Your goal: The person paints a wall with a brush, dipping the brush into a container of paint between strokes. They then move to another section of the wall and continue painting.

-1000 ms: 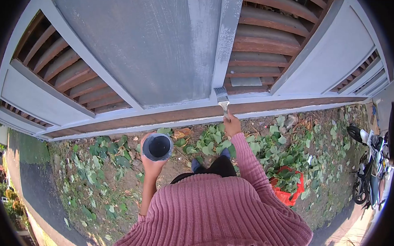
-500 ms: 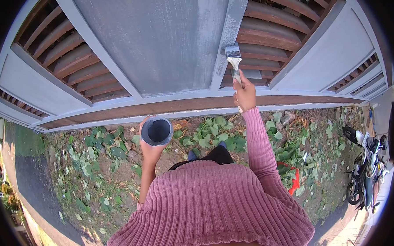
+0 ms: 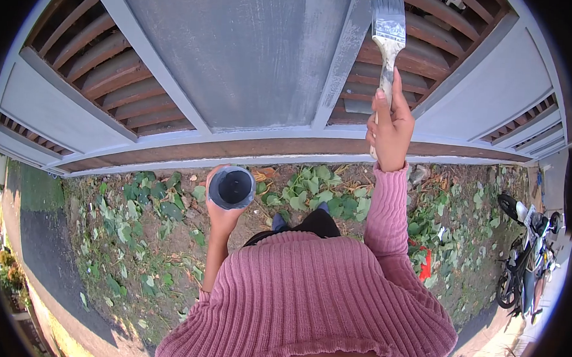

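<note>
My right hand (image 3: pixel 392 129) is closed round the pale handle of a flat paintbrush (image 3: pixel 389 39), whose grey-coated bristles point up and away from me. The brush overlaps the brown louvre slats (image 3: pixel 406 59) in this view, just right of a streaky grey upright post (image 3: pixel 343 60). Low on the left, my left hand (image 3: pixel 221 220) grips a round paint cup (image 3: pixel 232 187) from the side, its mouth facing up with dark grey inside. Ahead of me stands a large panel (image 3: pixel 234 55) with uneven grey paint.
Leafy plants and bare soil (image 3: pixel 314 189) lie underfoot along the wall's base. A motorcycle (image 3: pixel 528 253) is parked at the right, and a red object (image 3: pixel 425 264) lies on the ground near my right elbow. A paved strip (image 3: pixel 53 251) runs along the left.
My right hand has moved the paintbrush off the post, up and to the right, and the brush now looks larger. My left hand still holds the paint cup, shifted only slightly.
</note>
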A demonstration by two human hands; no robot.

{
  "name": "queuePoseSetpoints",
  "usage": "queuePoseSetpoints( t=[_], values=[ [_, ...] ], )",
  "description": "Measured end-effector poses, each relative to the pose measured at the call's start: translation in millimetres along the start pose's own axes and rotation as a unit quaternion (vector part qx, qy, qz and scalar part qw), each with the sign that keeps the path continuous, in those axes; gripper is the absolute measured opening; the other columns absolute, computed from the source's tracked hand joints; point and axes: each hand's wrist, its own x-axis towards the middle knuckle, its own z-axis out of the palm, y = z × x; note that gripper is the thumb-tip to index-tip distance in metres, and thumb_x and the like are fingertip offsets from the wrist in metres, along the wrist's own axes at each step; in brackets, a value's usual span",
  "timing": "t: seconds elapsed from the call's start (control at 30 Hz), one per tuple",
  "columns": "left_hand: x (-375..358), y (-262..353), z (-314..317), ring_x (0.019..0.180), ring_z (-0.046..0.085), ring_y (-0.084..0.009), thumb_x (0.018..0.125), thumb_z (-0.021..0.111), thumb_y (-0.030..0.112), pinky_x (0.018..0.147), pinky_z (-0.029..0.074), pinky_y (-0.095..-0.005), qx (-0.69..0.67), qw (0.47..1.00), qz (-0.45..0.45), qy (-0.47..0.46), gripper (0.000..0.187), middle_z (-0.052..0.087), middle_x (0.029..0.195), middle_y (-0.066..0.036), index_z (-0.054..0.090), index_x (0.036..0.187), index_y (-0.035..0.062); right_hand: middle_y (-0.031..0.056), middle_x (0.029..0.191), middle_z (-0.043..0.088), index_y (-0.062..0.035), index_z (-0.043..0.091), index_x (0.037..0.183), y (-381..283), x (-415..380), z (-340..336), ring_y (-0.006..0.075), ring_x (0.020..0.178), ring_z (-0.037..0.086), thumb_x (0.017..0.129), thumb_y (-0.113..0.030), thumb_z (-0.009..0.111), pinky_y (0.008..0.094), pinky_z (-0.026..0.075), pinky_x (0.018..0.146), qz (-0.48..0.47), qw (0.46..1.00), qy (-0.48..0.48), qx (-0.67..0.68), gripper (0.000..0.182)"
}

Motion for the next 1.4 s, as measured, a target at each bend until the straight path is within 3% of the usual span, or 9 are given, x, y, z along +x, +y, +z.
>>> queuePoseSetpoints(
  t=[0.2,0.4,0.53,0.63,0.77,0.93,1.03,1.3,1.4],
  values=[
    [-3,3,2,0.106,0.054,-0.0176,0.061,0.081,0.004,0.091,0.044,-0.0313,0.000,1.000,-0.001,0.004,0.072,0.053,0.118,-0.010,0.044,0.123,0.0012,-0.0037,0.069,0.045,-0.0158,0.036,0.139,41,36,13,0.0008,0.043,0.034,0.093,-0.016,0.051,0.0189,0.027,0.034,0.003,0.998,-0.013,-0.061,0.049],
    [0,-6,-4,0.104,0.055,-0.0179,0.061,0.080,0.002,0.091,0.045,-0.0319,0.018,1.000,-0.018,0.010,0.069,0.055,0.117,-0.010,0.046,0.121,0.0006,0.0194,0.106,0.063,-0.0073,0.036,0.137,146,16,14,0.0139,0.068,0.059,0.091,-0.012,0.049,0.0260,0.047,0.065,-0.027,0.975,0.003,-0.221,0.047],
    [4,-4,-3,0.103,0.056,-0.0178,0.062,0.079,0.002,0.090,0.045,-0.0316,0.019,1.000,-0.016,0.014,0.066,0.056,0.115,-0.010,0.047,0.120,-0.0001,0.0022,0.080,0.060,-0.0117,0.034,0.140,184,5,18,0.0030,0.047,0.035,0.093,-0.017,0.050,0.0224,0.035,0.042,-0.146,0.966,0.038,-0.210,0.049],
    [6,-4,-2,0.103,0.056,-0.0180,0.062,0.079,0.001,0.090,0.045,-0.0314,0.025,0.999,-0.030,0.007,0.066,0.056,0.116,-0.010,0.048,0.120,-0.0005,0.0065,0.092,0.063,-0.0103,0.032,0.140,187,-9,16,0.0046,0.053,0.039,0.093,-0.015,0.050,0.0241,0.038,0.049,0.017,0.985,0.002,-0.173,0.050],
    [6,-1,1,0.103,0.056,-0.0182,0.062,0.079,0.001,0.090,0.045,-0.0314,0.028,0.999,-0.032,-0.003,0.066,0.055,0.117,-0.010,0.048,0.120,-0.0002,0.0073,0.091,0.063,-0.0107,0.032,0.140,219,-17,13,0.0056,0.054,0.040,0.093,-0.014,0.049,0.0248,0.038,0.051,-0.096,0.973,0.030,-0.207,0.050],
    [2,-2,1,0.103,0.056,-0.0183,0.062,0.079,0.002,0.089,0.045,-0.0317,0.035,0.999,-0.017,-0.002,0.065,0.056,0.116,-0.010,0.048,0.119,0.0004,0.0036,0.070,0.055,-0.0148,0.035,0.139,306,-62,-20,0.0080,0.045,0.041,0.090,-0.014,0.050,0.0273,0.038,0.044,0.101,0.959,-0.043,-0.260,0.051],
    [1,-4,-3,0.102,0.057,-0.0183,0.061,0.080,0.002,0.089,0.046,-0.0320,0.044,0.999,-0.020,-0.004,0.066,0.057,0.113,-0.010,0.048,0.119,0.0006,0.0003,0.060,0.045,-0.0196,0.040,0.137,286,-93,-26,0.0099,0.038,0.040,0.090,-0.014,0.050,0.0294,0.033,0.034,0.408,0.897,-0.041,-0.164,0.048],
    [6,-3,1,0.100,0.058,-0.0185,0.061,0.080,0.002,0.088,0.046,-0.0322,0.041,0.998,-0.047,-0.004,0.066,0.058,0.112,-0.009,0.048,0.118,0.0009,0.0003,0.059,0.047,-0.0192,0.041,0.136,262,-47,-21,0.0089,0.039,0.041,0.089,-0.016,0.053,0.0277,0.034,0.034,0.317,0.933,-0.055,-0.161,0.048],
    [7,0,5,0.104,0.056,-0.0181,0.061,0.080,0.002,0.090,0.045,-0.0320,0.019,0.999,-0.030,-0.009,0.067,0.055,0.117,-0.009,0.047,0.120,0.0014,0.0131,0.058,0.056,-0.0062,0.046,0.131,269,-39,-19,0.0171,0.043,0.053,0.086,-0.017,0.057,0.0334,0.044,0.047,0.151,0.956,-0.052,-0.246,0.048]
  ],
)
